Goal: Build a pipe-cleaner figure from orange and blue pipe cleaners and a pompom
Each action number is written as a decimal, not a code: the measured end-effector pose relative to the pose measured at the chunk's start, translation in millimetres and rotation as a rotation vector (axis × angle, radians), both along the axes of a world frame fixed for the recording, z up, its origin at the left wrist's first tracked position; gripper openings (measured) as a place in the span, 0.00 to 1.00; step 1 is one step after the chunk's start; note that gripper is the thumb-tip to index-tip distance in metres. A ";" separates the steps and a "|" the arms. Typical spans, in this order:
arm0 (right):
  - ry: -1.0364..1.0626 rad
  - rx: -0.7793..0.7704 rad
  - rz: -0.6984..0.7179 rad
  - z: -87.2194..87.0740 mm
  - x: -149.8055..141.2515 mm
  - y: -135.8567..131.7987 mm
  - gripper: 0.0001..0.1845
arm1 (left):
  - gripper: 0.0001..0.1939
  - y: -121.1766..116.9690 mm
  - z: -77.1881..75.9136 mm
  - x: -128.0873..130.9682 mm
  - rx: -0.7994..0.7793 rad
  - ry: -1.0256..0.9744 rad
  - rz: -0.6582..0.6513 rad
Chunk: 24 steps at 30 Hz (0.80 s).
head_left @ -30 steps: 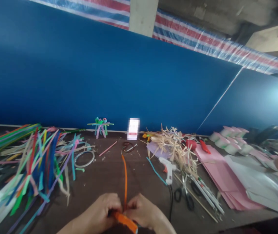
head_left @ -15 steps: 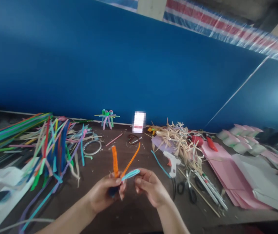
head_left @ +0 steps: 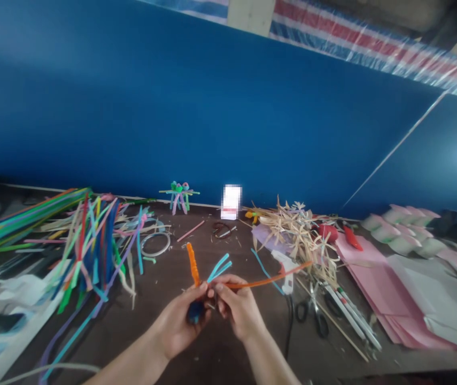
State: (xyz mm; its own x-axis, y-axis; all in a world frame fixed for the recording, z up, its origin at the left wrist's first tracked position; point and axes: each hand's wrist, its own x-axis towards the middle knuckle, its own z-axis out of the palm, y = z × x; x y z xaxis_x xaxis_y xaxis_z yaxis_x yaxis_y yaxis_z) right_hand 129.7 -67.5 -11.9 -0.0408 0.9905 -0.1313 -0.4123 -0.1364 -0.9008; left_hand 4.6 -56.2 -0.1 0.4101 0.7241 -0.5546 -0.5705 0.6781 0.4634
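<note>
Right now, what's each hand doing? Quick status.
Left hand: closed, holding an orange pipe cleaner and a dark blue pipe cleaner.
Right hand: closed, pinching a long orange pipe cleaner.

A left hand (head_left: 176,321) grips a fuzzy orange pipe cleaner (head_left: 191,264) while a right hand (head_left: 238,307) pinches a long orange pipe cleaner (head_left: 268,279) and light-blue strips (head_left: 219,269) over a brown worktable (head_left: 160,278), near a hot glue gun (head_left: 288,272) and scissors (head_left: 312,315).
</note>
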 end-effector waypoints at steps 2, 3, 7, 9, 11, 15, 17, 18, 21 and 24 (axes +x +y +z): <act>-0.154 0.026 -0.068 -1.6 -2.8 -1.5 0.14 | 0.05 1.5 -1.2 2.2 0.046 0.075 0.055; -0.246 0.047 -0.088 -1.8 -3.4 -2.8 0.14 | 0.05 2.4 -2.5 2.6 0.090 0.112 0.069; -0.614 0.258 -0.132 4.6 -1.6 -10.9 0.10 | 0.08 5.3 -8.7 1.4 0.307 0.250 0.061; -0.755 0.362 -0.125 11.7 0.6 -14.7 0.10 | 0.09 6.1 -10.4 0.1 0.411 0.345 0.055; -0.873 0.416 -0.096 18.7 3.2 -17.0 0.10 | 0.09 6.8 -10.6 -1.5 0.511 0.456 0.043; -1.117 0.470 -0.037 24.0 8.7 -18.0 0.10 | 0.10 9.4 -9.2 -5.7 0.685 0.684 -0.023; -1.214 0.496 0.000 22.7 11.0 -17.5 0.09 | 0.10 11.7 -9.5 -7.7 0.756 0.787 -0.044; -1.251 0.513 0.022 22.0 12.0 -17.2 0.09 | 0.10 13.0 -10.1 -8.5 0.789 0.832 -0.055; -1.348 0.546 0.087 23.3 14.9 -16.0 0.09 | 0.10 17.2 -11.9 -10.5 0.886 0.929 -0.107; -1.428 0.544 0.143 32.0 20.2 -12.9 0.09 | 0.10 19.6 -8.9 -13.4 0.909 0.943 -0.256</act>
State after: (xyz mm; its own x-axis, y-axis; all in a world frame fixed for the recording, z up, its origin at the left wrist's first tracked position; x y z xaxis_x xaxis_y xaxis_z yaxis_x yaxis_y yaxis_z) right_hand 149.9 -80.4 20.1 -0.2954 0.9290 0.2228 0.8004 0.3680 -0.4733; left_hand -8.8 -36.5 -9.0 0.3180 0.9460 -0.0635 0.3122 -0.0412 0.9491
